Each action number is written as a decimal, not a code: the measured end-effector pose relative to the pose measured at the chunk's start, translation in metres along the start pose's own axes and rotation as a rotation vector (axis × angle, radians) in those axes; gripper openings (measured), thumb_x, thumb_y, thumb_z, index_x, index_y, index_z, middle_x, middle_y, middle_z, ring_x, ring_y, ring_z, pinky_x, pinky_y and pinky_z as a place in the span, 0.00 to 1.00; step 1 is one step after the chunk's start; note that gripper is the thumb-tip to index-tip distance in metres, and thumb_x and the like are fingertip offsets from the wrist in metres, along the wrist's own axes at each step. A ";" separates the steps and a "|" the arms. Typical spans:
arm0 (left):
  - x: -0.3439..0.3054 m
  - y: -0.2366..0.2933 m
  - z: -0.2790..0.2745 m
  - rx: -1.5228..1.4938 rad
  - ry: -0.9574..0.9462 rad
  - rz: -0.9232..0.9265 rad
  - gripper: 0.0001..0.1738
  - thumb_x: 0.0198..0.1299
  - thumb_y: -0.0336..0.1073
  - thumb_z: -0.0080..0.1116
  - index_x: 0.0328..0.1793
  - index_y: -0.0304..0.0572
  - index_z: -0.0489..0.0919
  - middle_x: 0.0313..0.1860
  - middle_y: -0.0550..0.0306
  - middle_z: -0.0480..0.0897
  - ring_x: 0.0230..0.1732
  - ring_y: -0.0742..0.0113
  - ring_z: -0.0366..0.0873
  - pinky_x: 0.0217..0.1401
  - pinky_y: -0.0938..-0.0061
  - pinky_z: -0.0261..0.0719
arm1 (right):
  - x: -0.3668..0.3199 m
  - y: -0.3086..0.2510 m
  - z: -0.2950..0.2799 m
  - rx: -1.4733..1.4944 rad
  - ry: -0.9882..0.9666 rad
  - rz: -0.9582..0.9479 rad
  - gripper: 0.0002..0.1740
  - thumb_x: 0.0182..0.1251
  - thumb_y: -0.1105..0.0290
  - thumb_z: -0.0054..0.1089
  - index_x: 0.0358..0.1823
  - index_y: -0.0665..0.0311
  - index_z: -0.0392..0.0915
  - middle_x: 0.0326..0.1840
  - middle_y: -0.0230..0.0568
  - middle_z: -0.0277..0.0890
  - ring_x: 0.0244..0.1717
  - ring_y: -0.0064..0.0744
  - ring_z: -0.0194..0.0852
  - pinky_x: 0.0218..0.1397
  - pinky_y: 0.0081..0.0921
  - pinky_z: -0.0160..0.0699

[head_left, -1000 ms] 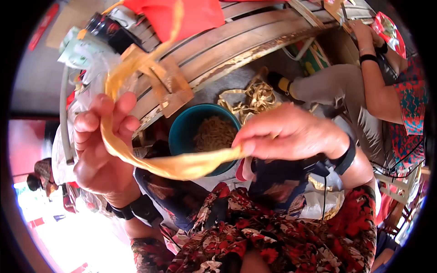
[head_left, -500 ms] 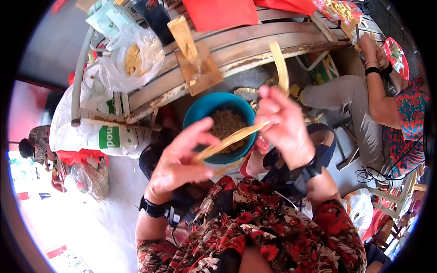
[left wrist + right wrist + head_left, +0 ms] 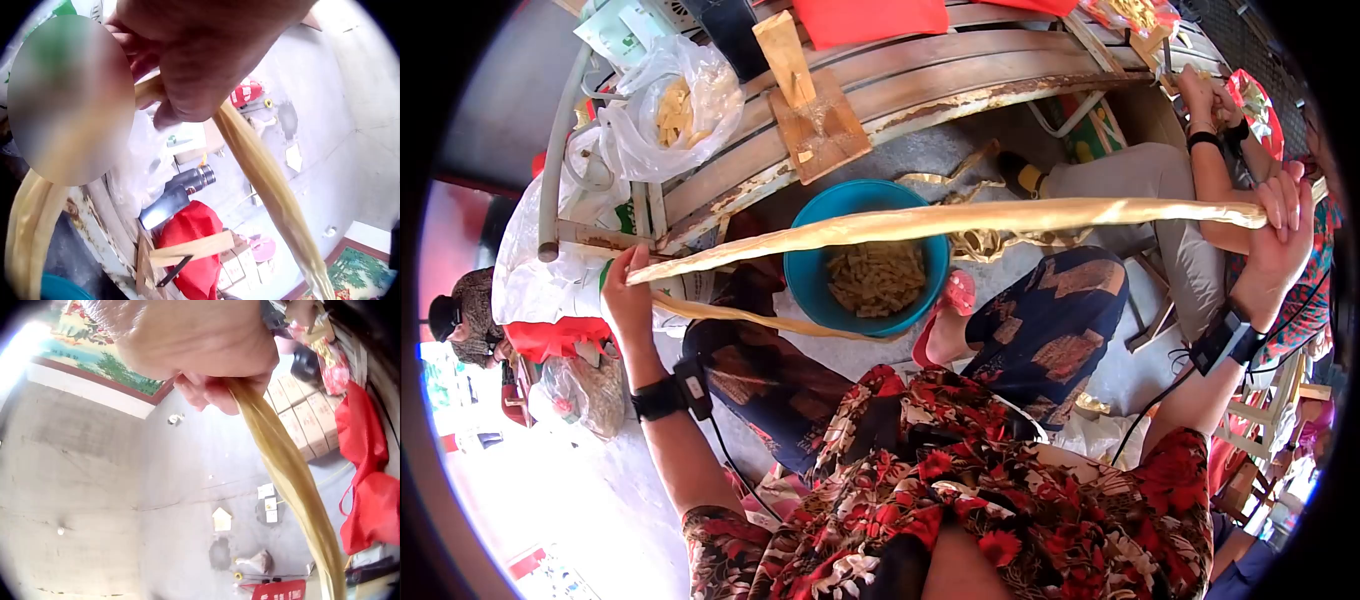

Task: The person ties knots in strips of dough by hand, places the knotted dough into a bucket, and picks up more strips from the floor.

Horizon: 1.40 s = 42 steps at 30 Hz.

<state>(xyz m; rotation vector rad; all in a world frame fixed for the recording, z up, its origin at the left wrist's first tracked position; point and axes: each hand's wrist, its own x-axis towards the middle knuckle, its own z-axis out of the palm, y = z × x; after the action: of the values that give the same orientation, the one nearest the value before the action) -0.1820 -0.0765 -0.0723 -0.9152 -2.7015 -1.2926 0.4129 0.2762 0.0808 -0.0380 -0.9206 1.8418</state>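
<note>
A long, flexible pale-yellow strip (image 3: pixel 940 218) is stretched across the front of the body between both hands. My left hand (image 3: pixel 628 300) pinches it at the left, and a loose length (image 3: pixel 770 320) hangs from there back toward the middle. At the far right my right hand (image 3: pixel 1278 240) grips the other end, with fingers curled round it in the right wrist view. Below the strip stands a teal basin (image 3: pixel 798 275) with many short yellowish cut pieces (image 3: pixel 878 282) in it. The strip overlaps the basin's upper part in the head view.
Beyond the basin is a slatted bench (image 3: pixel 960 60) carrying a wooden board with an upright block (image 3: pixel 825 130), a plastic bag of yellow pieces (image 3: pixel 675 110) and red cloth (image 3: pixel 870 22). More strips (image 3: pixel 990 243) lie on the floor. Another person (image 3: pixel 1140 185) sits at the right.
Both hands have moved apart, left hand to the left and right hand far to the right. The strip, earlier bent and slack between them, is now drawn out nearly straight.
</note>
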 end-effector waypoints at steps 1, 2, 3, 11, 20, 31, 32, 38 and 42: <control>0.007 -0.015 -0.005 0.032 -0.020 -0.033 0.20 0.61 0.46 0.56 0.46 0.33 0.80 0.28 0.56 0.81 0.30 0.74 0.77 0.33 0.80 0.74 | -0.003 -0.002 -0.011 -0.079 0.047 -0.052 0.15 0.73 0.68 0.34 0.42 0.76 0.66 0.13 0.27 0.50 0.12 0.17 0.42 0.19 0.16 0.49; 0.014 -0.018 -0.016 -0.208 -0.030 -0.267 0.21 0.62 0.46 0.55 0.49 0.35 0.78 0.29 0.53 0.81 0.31 0.71 0.78 0.33 0.80 0.75 | -0.007 0.000 -0.020 -0.155 0.094 -0.106 0.16 0.74 0.67 0.34 0.43 0.77 0.66 0.13 0.27 0.50 0.12 0.17 0.42 0.19 0.16 0.49; 0.021 -0.024 -0.028 -0.449 -0.039 -0.503 0.21 0.62 0.46 0.54 0.52 0.36 0.77 0.30 0.51 0.81 0.32 0.68 0.79 0.32 0.79 0.76 | -0.010 0.002 -0.030 -0.233 0.140 -0.159 0.18 0.74 0.67 0.34 0.44 0.78 0.66 0.13 0.26 0.50 0.12 0.16 0.43 0.19 0.15 0.48; 0.012 0.099 -0.174 -0.521 0.436 0.510 0.24 0.66 0.44 0.38 0.57 0.31 0.71 0.50 0.48 0.76 0.53 0.57 0.74 0.63 0.66 0.67 | -0.017 0.099 0.024 -0.644 0.393 0.089 0.25 0.73 0.52 0.38 0.45 0.70 0.73 0.14 0.21 0.49 0.11 0.11 0.38 0.13 0.14 0.39; -0.070 0.205 0.012 0.015 -0.839 0.476 0.25 0.39 0.23 0.58 0.50 0.40 0.77 0.43 0.47 0.80 0.45 0.55 0.78 0.50 0.68 0.74 | -0.041 0.217 0.078 -0.835 0.002 0.617 0.27 0.73 0.47 0.36 0.37 0.64 0.73 0.13 0.25 0.60 0.12 0.11 0.50 0.13 0.12 0.47; -0.119 0.198 0.076 -1.124 -0.804 -0.288 0.15 0.66 0.41 0.50 0.44 0.34 0.77 0.36 0.49 0.81 0.39 0.62 0.80 0.46 0.70 0.78 | -0.080 0.288 0.122 -0.700 -0.357 0.956 0.18 0.70 0.56 0.48 0.44 0.65 0.74 0.25 0.30 0.71 0.22 0.19 0.67 0.26 0.17 0.69; -0.118 0.196 0.071 -1.172 -0.814 -0.329 0.14 0.66 0.41 0.50 0.41 0.35 0.76 0.34 0.50 0.81 0.36 0.62 0.80 0.43 0.70 0.78 | -0.082 0.290 0.120 -0.710 -0.373 0.818 0.17 0.69 0.58 0.50 0.46 0.65 0.73 0.28 0.31 0.72 0.26 0.19 0.69 0.30 0.18 0.71; -0.124 0.183 0.052 -0.664 -0.846 -0.053 0.08 0.63 0.35 0.55 0.37 0.36 0.76 0.23 0.67 0.73 0.24 0.83 0.69 0.26 0.85 0.69 | -0.072 0.266 0.134 -0.411 -0.115 0.671 0.16 0.68 0.66 0.54 0.53 0.66 0.73 0.44 0.33 0.75 0.38 0.18 0.73 0.39 0.18 0.76; -0.137 0.181 0.038 -0.692 -0.851 -0.116 0.08 0.62 0.32 0.56 0.43 0.36 0.78 0.27 0.65 0.78 0.27 0.82 0.73 0.28 0.85 0.71 | -0.071 0.273 0.128 -0.597 -0.004 0.563 0.14 0.69 0.63 0.52 0.44 0.69 0.77 0.33 0.36 0.79 0.27 0.21 0.76 0.33 0.15 0.75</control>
<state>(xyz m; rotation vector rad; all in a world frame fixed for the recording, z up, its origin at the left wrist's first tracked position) 0.0326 -0.0294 -0.0031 -1.7122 -2.8593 -2.3962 0.1803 0.0976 -0.0197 -0.7258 -1.5478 1.9874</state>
